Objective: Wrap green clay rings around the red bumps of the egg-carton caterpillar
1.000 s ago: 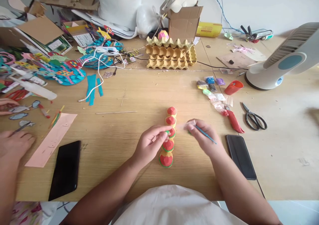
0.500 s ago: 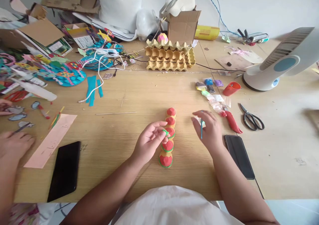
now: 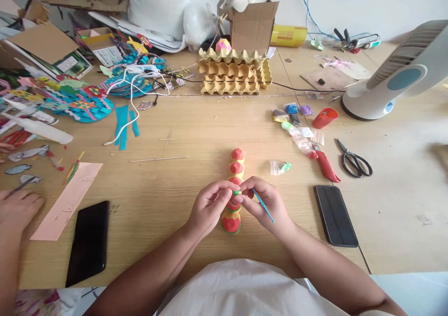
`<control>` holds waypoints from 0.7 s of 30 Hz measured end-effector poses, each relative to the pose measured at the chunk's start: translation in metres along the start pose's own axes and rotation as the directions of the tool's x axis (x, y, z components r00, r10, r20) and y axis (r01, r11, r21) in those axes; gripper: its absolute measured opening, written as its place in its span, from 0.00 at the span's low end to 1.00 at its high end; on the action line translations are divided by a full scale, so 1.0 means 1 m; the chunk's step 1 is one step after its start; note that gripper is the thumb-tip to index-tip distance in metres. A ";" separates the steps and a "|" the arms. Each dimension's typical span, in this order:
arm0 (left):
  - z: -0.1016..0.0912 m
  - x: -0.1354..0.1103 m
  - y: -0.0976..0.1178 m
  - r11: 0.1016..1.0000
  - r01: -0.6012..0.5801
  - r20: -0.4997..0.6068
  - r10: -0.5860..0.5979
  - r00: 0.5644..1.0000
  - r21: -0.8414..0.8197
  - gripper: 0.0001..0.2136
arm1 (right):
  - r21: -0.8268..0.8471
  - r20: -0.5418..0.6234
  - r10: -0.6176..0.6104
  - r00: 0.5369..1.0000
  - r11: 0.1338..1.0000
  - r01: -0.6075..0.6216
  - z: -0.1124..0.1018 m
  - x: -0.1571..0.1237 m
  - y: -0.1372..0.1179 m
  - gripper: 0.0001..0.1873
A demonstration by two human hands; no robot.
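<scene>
A row of yellow egg-carton cups [image 3: 236, 166] with red clay tops and green rims lies lengthwise on the wooden table [image 3: 196, 134] in front of me. My left hand [image 3: 210, 204] pinches a small piece of green clay at the row's middle. My right hand [image 3: 264, 203] meets it there, fingers closed, with a thin blue stick between them that points down to the right. Both hands cover the middle cups. A small clear bag with green clay [image 3: 280, 167] lies just right of the row.
Two black phones [image 3: 89, 241] [image 3: 335, 214] lie left and right of me. Clay bags [image 3: 294, 120], a red cup [image 3: 325, 118], a red knife [image 3: 327, 166], scissors [image 3: 353, 162] and a fan [image 3: 395, 78] fill the right. Egg trays [image 3: 233, 75] stand behind. Another person's hand [image 3: 17, 208] rests at far left.
My right hand left the small bag on the table to the right and came back to the row, where it now meets my left hand over the green clay.
</scene>
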State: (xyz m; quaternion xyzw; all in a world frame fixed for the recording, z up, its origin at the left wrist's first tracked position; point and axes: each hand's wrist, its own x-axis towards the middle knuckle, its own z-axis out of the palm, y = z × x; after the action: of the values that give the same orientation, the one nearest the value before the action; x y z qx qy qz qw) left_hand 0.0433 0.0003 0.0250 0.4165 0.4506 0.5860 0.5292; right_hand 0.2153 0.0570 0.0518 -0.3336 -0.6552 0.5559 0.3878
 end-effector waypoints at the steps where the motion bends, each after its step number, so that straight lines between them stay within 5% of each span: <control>1: -0.001 -0.001 -0.001 1.000 0.002 0.020 -0.002 1.000 -0.012 0.12 | 0.036 0.003 0.027 1.000 0.999 -0.027 0.000 0.000 -0.001 0.12; 6: -0.004 -0.001 -0.001 0.996 -0.083 0.118 0.086 0.989 -0.033 0.15 | -0.014 -0.005 0.027 1.000 1.000 -0.028 -0.001 0.001 -0.005 0.12; 14: -0.005 0.000 0.009 0.969 -0.237 0.219 0.218 0.951 0.065 0.16 | -0.305 0.065 -0.410 0.910 0.860 0.409 -0.009 0.003 -0.001 0.06; 17: -0.008 0.000 0.007 0.982 -0.188 0.232 0.184 0.955 -0.006 0.16 | -0.294 0.030 -0.414 0.910 0.866 0.404 -0.009 0.002 -0.002 0.05; 21: -0.011 0.000 0.007 0.987 -0.156 0.188 0.163 0.969 -0.050 0.16 | -0.139 -0.040 -0.256 0.966 0.959 0.249 -0.010 0.000 -0.003 0.04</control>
State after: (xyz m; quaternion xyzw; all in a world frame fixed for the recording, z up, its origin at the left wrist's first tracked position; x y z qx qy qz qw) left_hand 0.0314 -0.0007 0.0288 0.4966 0.3527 0.5915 0.5283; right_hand 0.2238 0.0609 0.0555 -0.2881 -0.7164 0.4472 0.4514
